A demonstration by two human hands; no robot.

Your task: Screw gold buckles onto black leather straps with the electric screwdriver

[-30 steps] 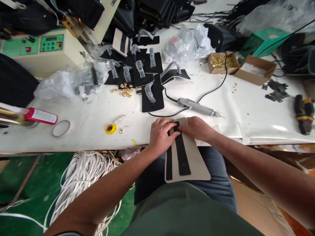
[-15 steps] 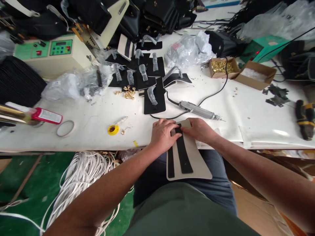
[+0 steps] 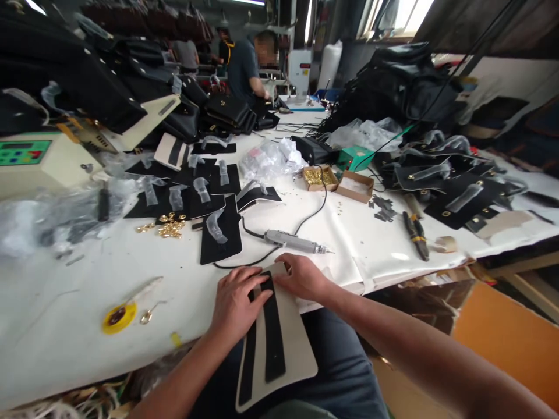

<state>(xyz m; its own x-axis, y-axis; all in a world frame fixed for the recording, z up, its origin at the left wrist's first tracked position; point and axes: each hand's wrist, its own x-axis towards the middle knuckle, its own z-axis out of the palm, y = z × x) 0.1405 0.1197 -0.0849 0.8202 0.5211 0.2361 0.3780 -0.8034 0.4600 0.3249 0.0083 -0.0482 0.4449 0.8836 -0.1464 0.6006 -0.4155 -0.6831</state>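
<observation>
A beige-backed bag flap point(image 3: 293, 331) with two black strips lies partly on the table edge and partly over my lap, tilted toward me. My left hand point(image 3: 238, 299) grips its far end from the left, with the thumb and fingers on the top of the wider black strip point(image 3: 274, 343). From the right, my right hand point(image 3: 301, 276) is closed on the same far end, its fingertips near the strip. Just beyond my hands lies a grey electric screwdriver point(image 3: 292, 241) with its cord. A black flap point(image 3: 231, 247) with a plastic-wrapped part is close by.
Gold fittings point(image 3: 170, 226) lie loose at left, near a yellow tape spool point(image 3: 119, 317). Small cardboard boxes point(image 3: 356, 186), pliers point(image 3: 414, 235) and more black flaps point(image 3: 463, 198) are to the right. A co-worker point(image 3: 244, 67) sits at the far end beyond piled black bags.
My view has swung up and to the right, bringing in the room's far side and the right end of the table. Both hands keep their hold on the bag flap.
</observation>
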